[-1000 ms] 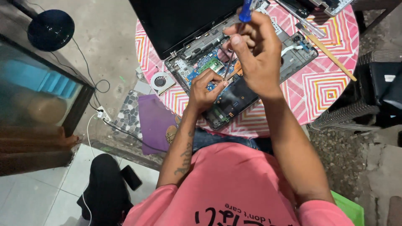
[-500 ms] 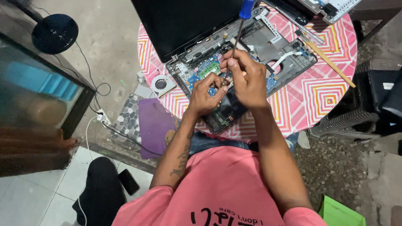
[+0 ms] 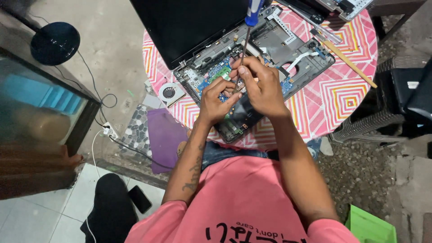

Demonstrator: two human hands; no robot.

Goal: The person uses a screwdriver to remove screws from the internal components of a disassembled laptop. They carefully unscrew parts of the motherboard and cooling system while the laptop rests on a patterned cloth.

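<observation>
Screwdriver: a blue-handled screwdriver [image 3: 245,42] stands nearly upright over the middle of the opened laptop base [image 3: 270,54], handle at the far end and leaning slightly right, thin shaft running down to the near side into the hands.
Right hand: the right hand [image 3: 263,87] is curled around the lower shaft; its fingers [image 3: 243,69] are pinched narrow on the metal, thumb and forefinger pressing it from either side.
Left hand: the left hand [image 3: 216,99] sits just left of the right one, touching it; its fingers [image 3: 222,83] bend in toward the shaft near the tip. Whether they grip the shaft or only steady it, I cannot tell.
Tip: hidden between the two hands, above the blue circuit board [image 3: 216,72].
Laptop base: keyboard cover off, lying on the round counter [image 3: 342,94] with a pink and white zigzag cloth; its dark screen lid [image 3: 189,27] lies open at the far left.
Beside the work: a small round fan [image 3: 170,93] lies on the left rim of the counter, just left of the base; a wooden stick [image 3: 348,65] lies on the right, well apart from the hands.
Floor: a purple mat [image 3: 164,137] lies to the left under the counter's edge; a dark phone [image 3: 139,199] lies nearer, on the pale tiles.
</observation>
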